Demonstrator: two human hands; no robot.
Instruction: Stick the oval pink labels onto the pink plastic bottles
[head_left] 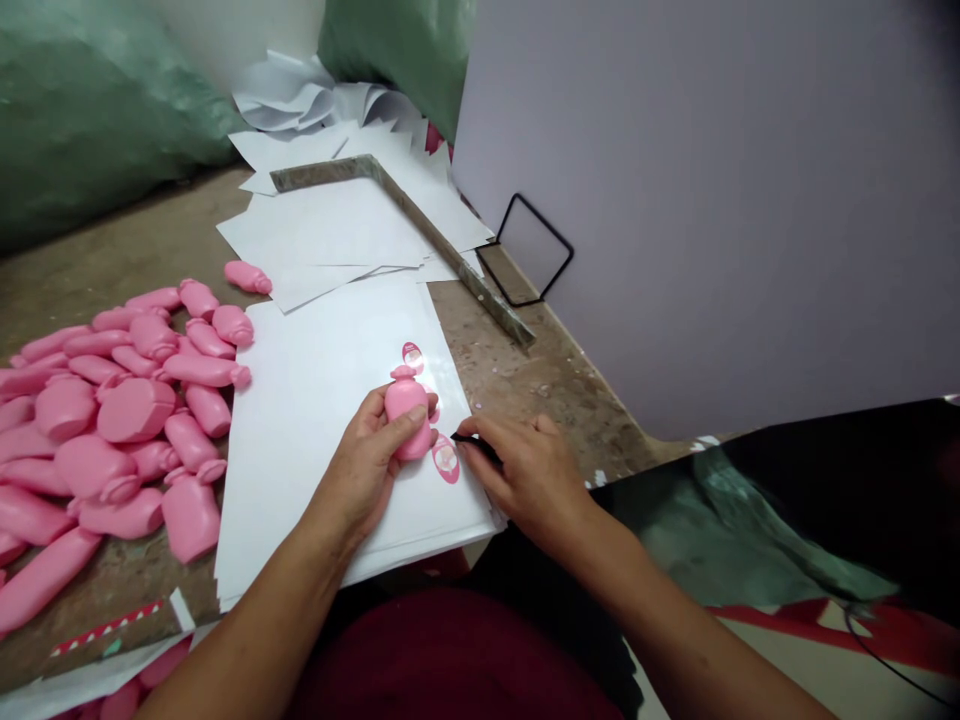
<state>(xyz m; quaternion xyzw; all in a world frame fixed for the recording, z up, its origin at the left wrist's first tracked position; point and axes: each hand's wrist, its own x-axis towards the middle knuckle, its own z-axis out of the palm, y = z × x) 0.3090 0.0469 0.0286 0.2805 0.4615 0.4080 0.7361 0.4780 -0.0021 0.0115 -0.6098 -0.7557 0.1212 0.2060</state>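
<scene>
My left hand [373, 450] is closed around a small pink plastic bottle [406, 408], its capped end pointing away from me. Below it lies a stack of white sheets [300, 400] bearing oval pink-and-white stickers. One sticker [412, 356] shows beyond the bottle, and another sticker [446, 460] sits just right of it; a third is partly covered by the bottle. My right hand [521, 465] pinches a thin black tool [480, 445], its tip at the edge of the nearer sticker. The tool's kind cannot be made out, as my fingers cover much of it.
Many similar pink bottles [135, 410] are heaped on the brown table at left. Loose white sheets [330, 230] spread behind the stack, with an angled metal bar [420, 220] across them. A black wire frame [555, 230] stands by a grey panel [712, 200] at right.
</scene>
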